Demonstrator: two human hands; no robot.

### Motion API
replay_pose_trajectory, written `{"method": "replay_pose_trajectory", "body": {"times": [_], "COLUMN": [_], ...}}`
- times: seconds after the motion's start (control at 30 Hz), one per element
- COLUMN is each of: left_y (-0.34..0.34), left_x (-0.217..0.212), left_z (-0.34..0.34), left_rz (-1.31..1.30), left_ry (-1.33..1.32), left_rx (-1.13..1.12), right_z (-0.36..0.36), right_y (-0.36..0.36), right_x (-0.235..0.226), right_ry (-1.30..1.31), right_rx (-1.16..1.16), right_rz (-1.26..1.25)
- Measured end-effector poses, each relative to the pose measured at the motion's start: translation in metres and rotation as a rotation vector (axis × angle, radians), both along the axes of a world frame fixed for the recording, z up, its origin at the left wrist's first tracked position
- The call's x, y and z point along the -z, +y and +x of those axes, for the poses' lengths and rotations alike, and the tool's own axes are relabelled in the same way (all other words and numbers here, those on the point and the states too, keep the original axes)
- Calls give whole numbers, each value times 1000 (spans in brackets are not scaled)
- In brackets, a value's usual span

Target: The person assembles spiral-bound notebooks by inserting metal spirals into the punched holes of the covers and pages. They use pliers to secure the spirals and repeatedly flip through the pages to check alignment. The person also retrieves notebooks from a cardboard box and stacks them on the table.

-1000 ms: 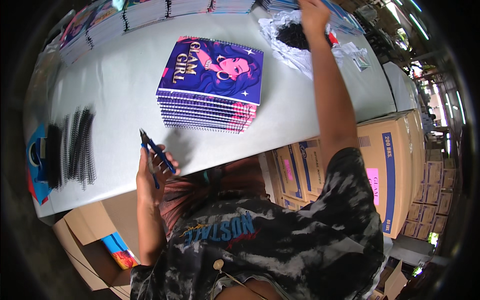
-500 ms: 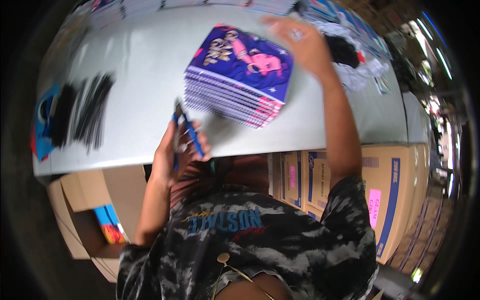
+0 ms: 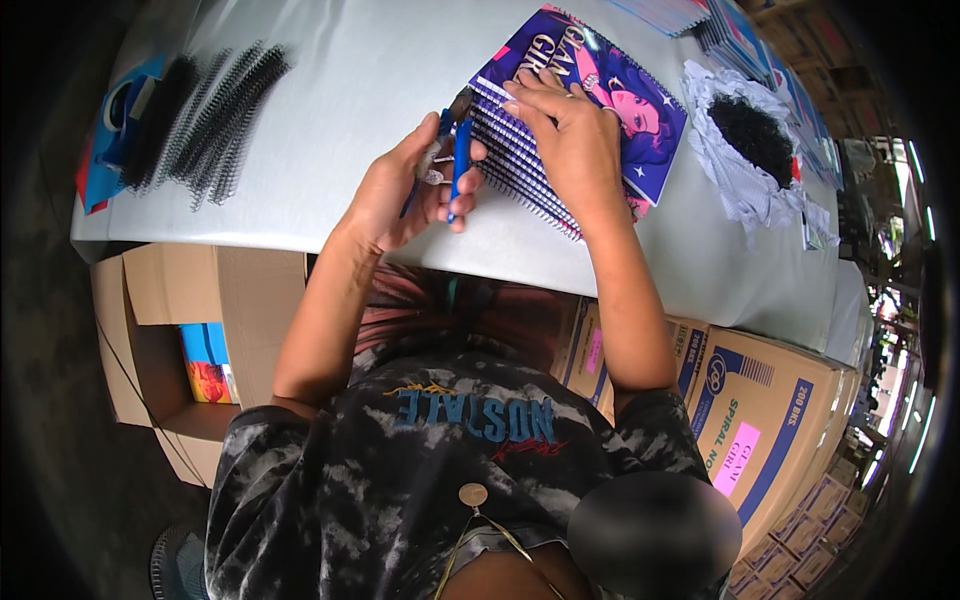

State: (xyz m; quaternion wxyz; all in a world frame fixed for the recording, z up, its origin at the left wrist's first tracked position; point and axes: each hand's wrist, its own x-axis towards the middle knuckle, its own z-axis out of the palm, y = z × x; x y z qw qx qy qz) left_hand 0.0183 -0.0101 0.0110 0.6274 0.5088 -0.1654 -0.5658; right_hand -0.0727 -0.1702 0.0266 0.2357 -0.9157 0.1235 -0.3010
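A stack of spiral notebooks [image 3: 632, 118] with purple covers, the top one showing a pink figure, sits on the table with its coil-bound edges turned toward me. My right hand [image 3: 572, 128] lies over the near left part of the stack, fingers stretched across the top cover and the coils. In my left hand [image 3: 408, 188] is a pair of blue-handled pliers [image 3: 460, 168], the dark jaws pointing up beside the stack's left corner. The handles stand apart between thumb and fingers. Whether the jaws touch a coil I cannot tell.
Several loose black spiral coils [image 3: 225, 125] lie at the left, next to a tape roll [image 3: 125, 112]. A white wrapping [image 3: 735, 195] holding dark wire scraps [image 3: 752, 140] is at the right. Below the table stand an open cardboard box [image 3: 265, 300] and closed cartons [image 3: 760, 420].
My right hand has come down from beyond the stack's far right corner onto its near left part. My left hand has brought the pliers up close to the coils. The view has shifted.
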Motion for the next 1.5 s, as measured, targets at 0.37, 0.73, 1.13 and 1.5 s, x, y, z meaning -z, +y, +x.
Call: {"method": "replay_pose_trajectory", "body": {"times": [0.37, 0.73, 1.13, 1.5], "left_y": [15, 14, 11, 9], "left_x": [18, 21, 29, 23], "left_z": [-1, -6, -17, -19], "left_rz": [-310, -97, 188, 533], "left_ry": [526, 175, -456, -1057], "left_rx": [98, 16, -36, -67], "right_z": [1, -1, -3, -2], "right_y": [3, 3, 7, 12], "right_x": [5, 5, 2, 1], "right_ry": [-27, -17, 66, 135], "right_rx": [-9, -16, 10, 4], "right_rz": [-117, -175, -230, -285]}}
